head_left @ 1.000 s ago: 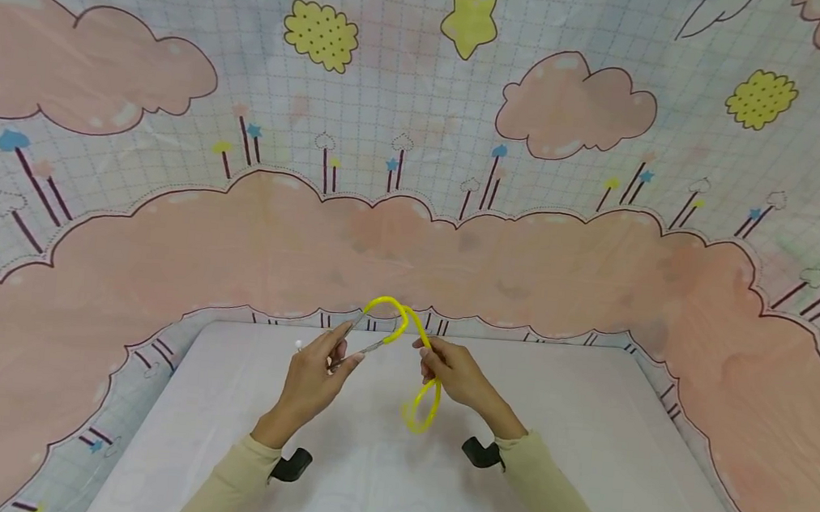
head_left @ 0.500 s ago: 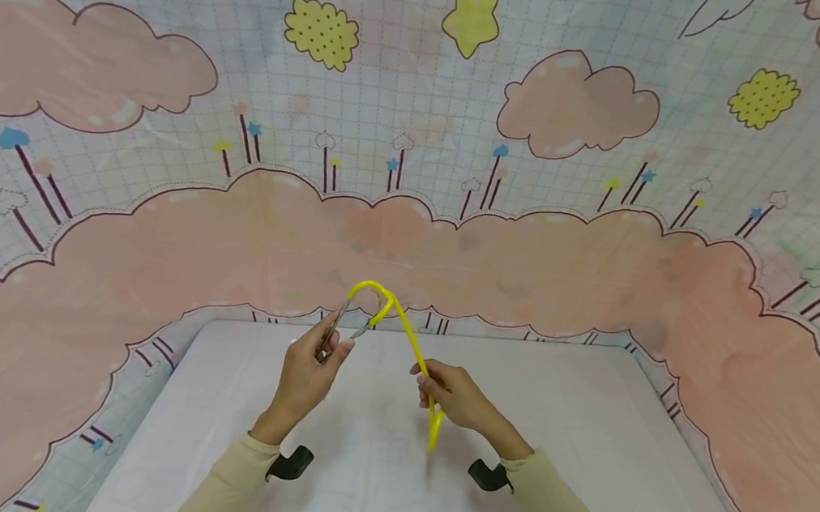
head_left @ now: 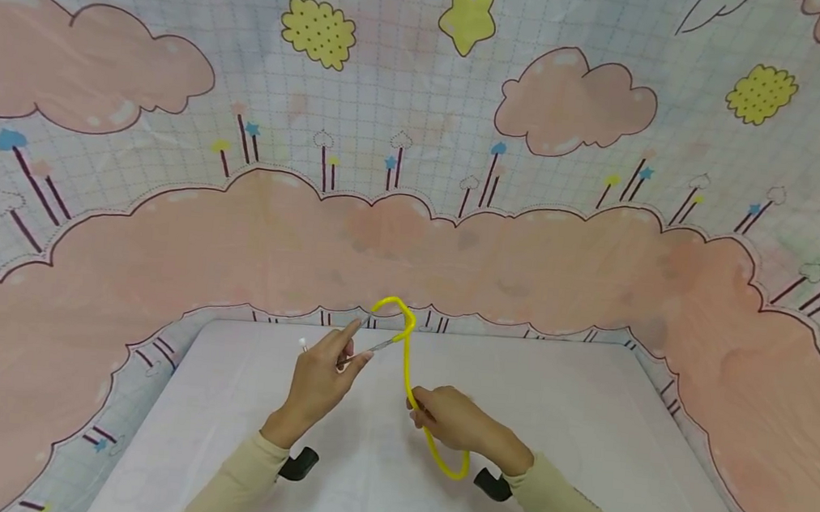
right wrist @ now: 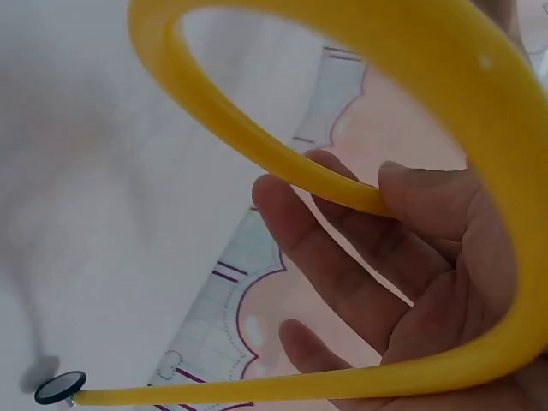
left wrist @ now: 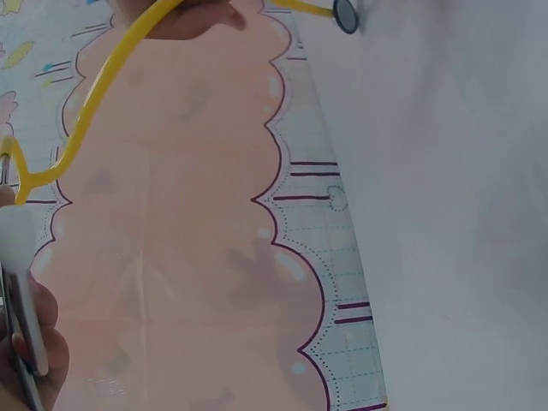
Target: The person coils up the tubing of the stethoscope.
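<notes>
A stethoscope with a yellow tube (head_left: 406, 361) is held up above the white table, strung between both hands. My left hand (head_left: 318, 382) grips its metal ear tubes (head_left: 382, 345), and a white ear tip (head_left: 302, 344) pokes out behind the fingers. Lower and to the right, my right hand (head_left: 465, 419) pinches the tube between thumb and fingers. Below that hand the rest of the tube hangs in a curve. In the right wrist view, the round chest piece (right wrist: 60, 388) dangles at the tube's free end with a dark rim, beyond the loosely bent lower fingers.
The white table (head_left: 573, 400) spreads under both hands. Behind it rises a backdrop cloth (head_left: 411, 248) printed with pink clouds and stars. Black wrist cameras (head_left: 492, 484) jut from the inner side of both sleeves.
My right hand has moved down and toward me, so more tube stretches between the hands. My left hand shifted left, then back right, still holding the ear tubes.
</notes>
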Motion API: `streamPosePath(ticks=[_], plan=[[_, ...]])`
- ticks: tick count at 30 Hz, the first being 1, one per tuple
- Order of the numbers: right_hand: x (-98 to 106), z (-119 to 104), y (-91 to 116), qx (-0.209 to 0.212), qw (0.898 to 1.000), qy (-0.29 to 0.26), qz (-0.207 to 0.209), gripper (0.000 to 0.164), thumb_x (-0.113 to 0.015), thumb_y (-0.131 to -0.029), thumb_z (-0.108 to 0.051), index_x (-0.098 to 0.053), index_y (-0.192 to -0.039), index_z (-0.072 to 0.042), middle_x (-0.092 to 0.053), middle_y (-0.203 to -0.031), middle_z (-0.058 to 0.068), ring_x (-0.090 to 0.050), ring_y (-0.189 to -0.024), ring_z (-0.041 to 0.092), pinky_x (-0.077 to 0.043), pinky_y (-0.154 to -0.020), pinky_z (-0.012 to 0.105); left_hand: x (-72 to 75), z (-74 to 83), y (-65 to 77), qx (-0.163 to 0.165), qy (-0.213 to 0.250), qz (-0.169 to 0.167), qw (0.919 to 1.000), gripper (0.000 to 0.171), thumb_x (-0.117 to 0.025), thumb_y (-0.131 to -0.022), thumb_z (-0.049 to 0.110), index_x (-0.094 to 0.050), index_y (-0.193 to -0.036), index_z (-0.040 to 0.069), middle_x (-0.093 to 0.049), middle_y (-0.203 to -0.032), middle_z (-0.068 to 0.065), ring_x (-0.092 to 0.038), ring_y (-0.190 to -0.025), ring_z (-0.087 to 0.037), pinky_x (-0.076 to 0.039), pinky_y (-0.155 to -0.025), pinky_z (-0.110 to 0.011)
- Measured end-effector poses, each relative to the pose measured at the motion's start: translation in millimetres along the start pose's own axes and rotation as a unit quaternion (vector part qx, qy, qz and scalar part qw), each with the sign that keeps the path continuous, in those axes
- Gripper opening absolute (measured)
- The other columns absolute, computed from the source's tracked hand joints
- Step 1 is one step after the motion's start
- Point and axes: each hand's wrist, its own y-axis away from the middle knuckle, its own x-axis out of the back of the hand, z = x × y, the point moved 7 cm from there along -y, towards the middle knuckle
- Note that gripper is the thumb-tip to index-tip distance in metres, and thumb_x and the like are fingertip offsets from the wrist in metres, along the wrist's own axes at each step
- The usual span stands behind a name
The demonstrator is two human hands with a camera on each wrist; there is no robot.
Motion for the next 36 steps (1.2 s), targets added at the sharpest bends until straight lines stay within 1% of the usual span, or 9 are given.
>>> streamPosePath(ticks=[12,16,20,22,25,27,29,32,36], plan=[[4.3,-14.2,9.7,0.029,0.999,-0.023,-0.011,0.011,-0.057,-0.092,-0.028,-0.059,-0.093,-0.017,-0.070,-0.080,-0.008,-0.055,-0.070,-0.006,-0.047,-0.065,0.014,-7.1,6.8,7.7,-0.036,-0.061,-0.036,0.9968,0.055,-0.072,-0.081,0.030,-0.056,-0.129,0.010,-0.055,-0.077,0.002,-0.042,-0.052,-0.005,-0.032,-0.047,-0.016],[8.4,-6.8,9.0,0.004,0.996,0.092,0.007,0.009,-0.061,-0.091,-0.026,-0.058,-0.089,-0.017,-0.066,-0.072,-0.011,-0.056,-0.065,0.000,-0.048,-0.087,0.034,-7.9,8.3,6.5,-0.052,-0.071,-0.036,0.9955,0.054,-0.071,-0.081,0.031,-0.056,-0.129,0.010,-0.056,-0.078,0.002,-0.043,-0.051,-0.005,-0.031,-0.045,-0.015],[10.7,5.6,9.9,-0.028,0.971,0.236,0.038,0.013,-0.065,-0.086,-0.022,-0.054,-0.083,-0.016,-0.058,-0.061,-0.008,-0.058,-0.060,0.010,-0.031,-0.103,0.061,-8.4,8.7,6.1,-0.060,-0.074,-0.042,0.9946,0.053,-0.071,-0.082,0.031,-0.057,-0.127,0.009,-0.057,-0.077,0.002,-0.047,-0.050,-0.006,-0.032,-0.045,-0.015],[12.0,9.1,10.0,-0.040,0.959,0.276,0.053,0.015,-0.068,-0.084,-0.020,-0.053,-0.082,-0.015,-0.057,-0.058,-0.004,-0.060,-0.058,0.014,-0.028,-0.105,0.061,-8.4,7.7,6.1,-0.060,-0.072,-0.044,0.9946,0.052,-0.071,-0.082,0.031,-0.057,-0.128,0.010,-0.057,-0.077,0.001,-0.049,-0.050,-0.006,-0.033,-0.045,-0.015],[13.6,11.1,8.9,-0.049,0.951,0.295,0.072,0.016,-0.068,-0.083,-0.019,-0.053,-0.082,-0.014,-0.057,-0.056,-0.003,-0.060,-0.056,0.014,-0.029,-0.108,0.056,-7.8,5.0,5.7,-0.058,-0.066,-0.039,0.9954,0.054,-0.072,-0.081,0.031,-0.056,-0.128,0.010,-0.056,-0.075,0.002,-0.046,-0.050,-0.005,-0.032,-0.045,-0.015],[13.4,12.5,7.2,-0.049,0.956,0.279,0.082,0.014,-0.066,-0.085,-0.018,-0.053,-0.085,-0.013,-0.059,-0.058,-0.004,-0.060,-0.057,0.013,-0.038,-0.103,0.049,-6.9,3.8,4.8,-0.056,-0.061,-0.035,0.9960,0.055,-0.072,-0.081,0.030,-0.055,-0.129,0.010,-0.054,-0.075,0.002,-0.043,-0.051,-0.004,-0.031,-0.046,-0.014],[12.4,13.6,5.9,-0.048,0.963,0.250,0.089,0.011,-0.063,-0.088,-0.018,-0.053,-0.088,-0.012,-0.059,-0.061,-0.005,-0.056,-0.055,0.011,-0.050,-0.084,0.040,-5.8,2.8,3.9,-0.054,-0.058,-0.030,0.9964,0.055,-0.072,-0.081,0.030,-0.055,-0.129,0.010,-0.054,-0.075,0.002,-0.041,-0.052,-0.003,-0.030,-0.046,-0.014],[9.6,12.2,4.5,-0.036,0.973,0.209,0.089,0.010,-0.059,-0.091,-0.018,-0.051,-0.092,-0.012,-0.058,-0.065,-0.005,-0.047,-0.053,0.009,-0.043,-0.054,0.027,-3.7,0.9,2.8,-0.052,-0.057,-0.026,0.9967,0.056,-0.072,-0.081,0.031,-0.054,-0.130,0.010,-0.054,-0.075,0.002,-0.042,-0.054,-0.003,-0.031,-0.046,-0.014],[7.5,-0.4,4.3,0.003,0.980,0.178,0.089,0.012,-0.056,-0.093,-0.019,-0.057,-0.103,-0.011,-0.063,-0.073,-0.003,-0.053,-0.060,0.008,-0.043,-0.055,0.023,0.8,-3.6,0.4,-0.041,-0.057,-0.012,0.9975,0.055,-0.073,-0.080,0.029,-0.055,-0.128,0.010,-0.054,-0.074,0.001,-0.045,-0.055,-0.004,-0.032,-0.046,-0.015]])
